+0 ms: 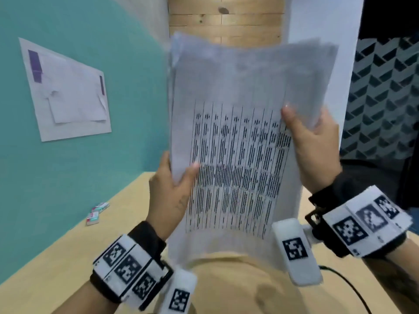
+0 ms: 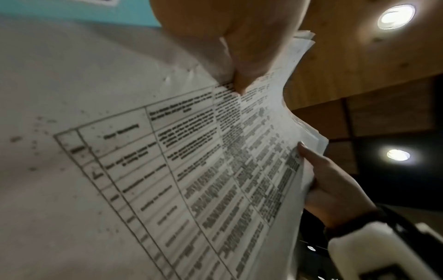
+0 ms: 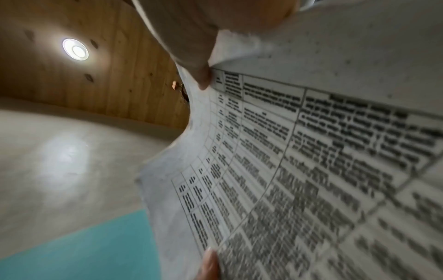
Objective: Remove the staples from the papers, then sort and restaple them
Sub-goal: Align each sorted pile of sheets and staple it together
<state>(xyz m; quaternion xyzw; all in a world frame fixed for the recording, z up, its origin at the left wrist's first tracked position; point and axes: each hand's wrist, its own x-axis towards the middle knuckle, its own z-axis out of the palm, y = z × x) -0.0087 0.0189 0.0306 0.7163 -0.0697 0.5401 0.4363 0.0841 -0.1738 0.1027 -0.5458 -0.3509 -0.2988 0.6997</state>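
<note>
Currently both hands hold the stack of papers up off the wooden table, printed table facing the person. Left hand pinches the stack's lower left edge, thumb on the front sheet, other fingers curled behind. Right hand clamps the right edge higher up, thumb on the print, fingers behind. The sheet edges fan slightly above the right thumb, so several sheets are loose or only partly bound.

My read: this is the sorting or squaring step. No staple shows between or near either thumb, so I can't tell whether removal is finished.

No stapler or remover is in view; only two small boxes, probably staples, lie on the table well left of the left hand.

Next move likely needs the edges jogged flush, one corner kept pinched, and the stack set down so a hand frees up for the tool.
</note>
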